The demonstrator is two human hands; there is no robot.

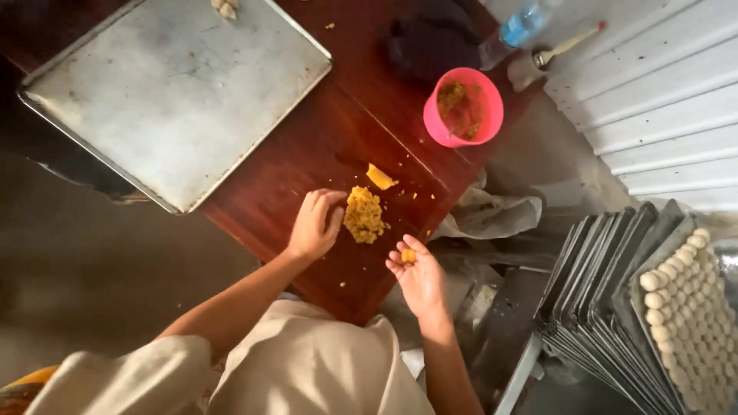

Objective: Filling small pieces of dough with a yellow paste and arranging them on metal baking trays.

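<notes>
A crumbly heap of yellow filling (364,214) lay on the dark red-brown wooden table (330,146), close to the table's near edge. The left hand (314,224) rested at the heap's nine o'clock side, fingers curled loosely and fingertips touching the crumbs, gripping nothing that could be made out. At about four o'clock from the heap, just off the table edge, the right hand (417,275) was turned palm up and half open, cradling a small yellow lump of filling (408,256) at the base of its fingers.

A flat yellow scrap (380,177) sat just beyond the heap at one o'clock, with loose crumbs scattered near it. Further out at one o'clock stood a round pink plastic bowl (463,107) holding more of the yellow filling. Past the bowl, at about one o'clock again, lay a clear plastic bottle with a blue label (515,31), a dark cloth (427,46) beside it, and a wooden-handled brush (565,46).

At eleven o'clock from the heap, well apart, a large grey metal baking tray (177,92) covered the far left part of the table. At four o'clock, off the table, a stack of dark metal trays (607,292) leaned together, the outermost one filled with rows of pale dough balls (684,315).
</notes>
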